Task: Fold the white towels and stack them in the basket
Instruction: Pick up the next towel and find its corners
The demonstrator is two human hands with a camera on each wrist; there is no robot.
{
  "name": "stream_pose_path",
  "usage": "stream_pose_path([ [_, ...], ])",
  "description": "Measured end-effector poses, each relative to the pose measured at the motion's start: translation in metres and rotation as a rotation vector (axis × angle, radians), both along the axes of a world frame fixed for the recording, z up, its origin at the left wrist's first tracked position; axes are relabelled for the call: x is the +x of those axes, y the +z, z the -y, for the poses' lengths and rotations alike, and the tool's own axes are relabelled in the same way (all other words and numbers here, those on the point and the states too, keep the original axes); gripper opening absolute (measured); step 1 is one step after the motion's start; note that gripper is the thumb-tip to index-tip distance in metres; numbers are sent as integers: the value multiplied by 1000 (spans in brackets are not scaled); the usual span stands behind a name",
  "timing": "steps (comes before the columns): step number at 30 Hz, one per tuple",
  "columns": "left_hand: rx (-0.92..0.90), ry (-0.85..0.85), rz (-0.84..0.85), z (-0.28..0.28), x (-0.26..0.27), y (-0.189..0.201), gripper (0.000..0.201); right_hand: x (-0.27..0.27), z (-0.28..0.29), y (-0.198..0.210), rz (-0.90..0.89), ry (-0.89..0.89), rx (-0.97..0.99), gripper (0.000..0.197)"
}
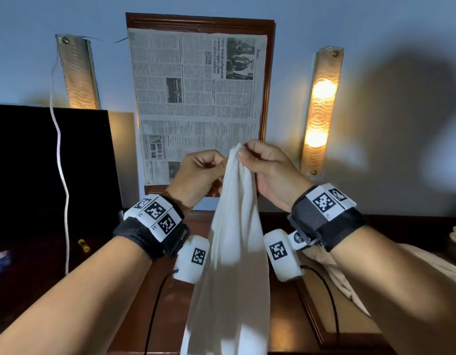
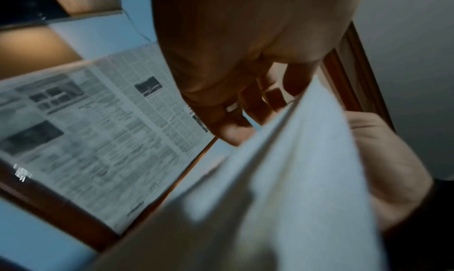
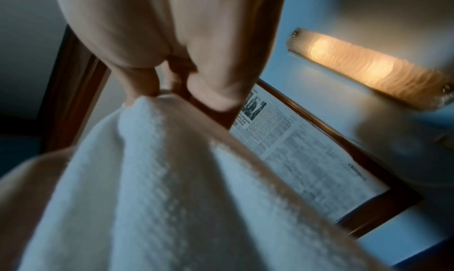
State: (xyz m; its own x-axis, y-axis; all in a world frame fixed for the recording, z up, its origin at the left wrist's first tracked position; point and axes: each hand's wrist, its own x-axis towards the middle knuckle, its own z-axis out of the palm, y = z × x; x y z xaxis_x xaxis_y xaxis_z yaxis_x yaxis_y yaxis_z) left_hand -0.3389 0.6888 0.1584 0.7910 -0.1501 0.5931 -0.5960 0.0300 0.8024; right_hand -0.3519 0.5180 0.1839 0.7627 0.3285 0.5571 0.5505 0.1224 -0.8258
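Note:
A white towel (image 1: 232, 252) hangs lengthwise in front of me, gathered at its top and falling past the bottom of the head view. My right hand (image 1: 243, 156) pinches the towel's top corner between thumb and fingers. My left hand (image 1: 218, 166) sits right beside it with fingers curled, touching the towel's edge just below the top. In the left wrist view the left hand (image 2: 245, 123) has its fingertips against the towel's edge (image 2: 282, 168). The right wrist view shows the right hand (image 3: 157, 88) gripping the bunched towel (image 3: 152, 178). No basket is in view.
A wooden desk (image 1: 286, 319) lies below the towel. More pale cloth (image 1: 350, 272) is heaped at the right. A dark screen (image 1: 47, 175) stands at the left with a white cord (image 1: 61, 162). A framed newspaper (image 1: 196, 98) and a lit wall lamp (image 1: 321, 111) are ahead.

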Motion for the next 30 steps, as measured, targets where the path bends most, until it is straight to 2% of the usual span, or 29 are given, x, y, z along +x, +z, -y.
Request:
stream_pose_path([
  [3, -18, -55, -97, 13, -7, -22, 25, 7, 4, -14, 89, -146, -94, 22],
  [5, -132, -89, -215, 19, -9, -31, 28, 12, 11, -21, 180, -239, -246, 18],
  [7, -139, -122, -283, 24, -9, -37, 33, 17, 21, -25, 242, -285, -357, 13],
  [9, 35, -93, -203, 25, -3, -40, 47, 20, 28, -27, 282, -310, -418, 15],
  [12, 209, -26, -56, 29, 2, -37, 39, 23, 38, -33, 289, -353, -398, 12],
  [16, 339, 87, 35, 45, 9, -25, 37, 33, 57, -53, 194, -355, -234, 33],
  [19, 411, 161, 80, 51, 22, -26, 40, 39, 78, -96, 85, -340, -301, 42],
  [22, 436, 227, 84, 49, 36, -30, 46, 42, 107, -157, -112, -301, -340, 35],
  [24, 433, 289, 59, 46, 45, -35, 43, 48, 130, -201, -173, -332, -480, 29],
  [28, 351, 417, 42, 36, 59, -48, 26, 61, 181, -277, -164, -497, -790, 45],
  [30, 309, 510, 0, 32, 64, -57, 26, 66, 209, -303, -248, -492, -974, 38],
])
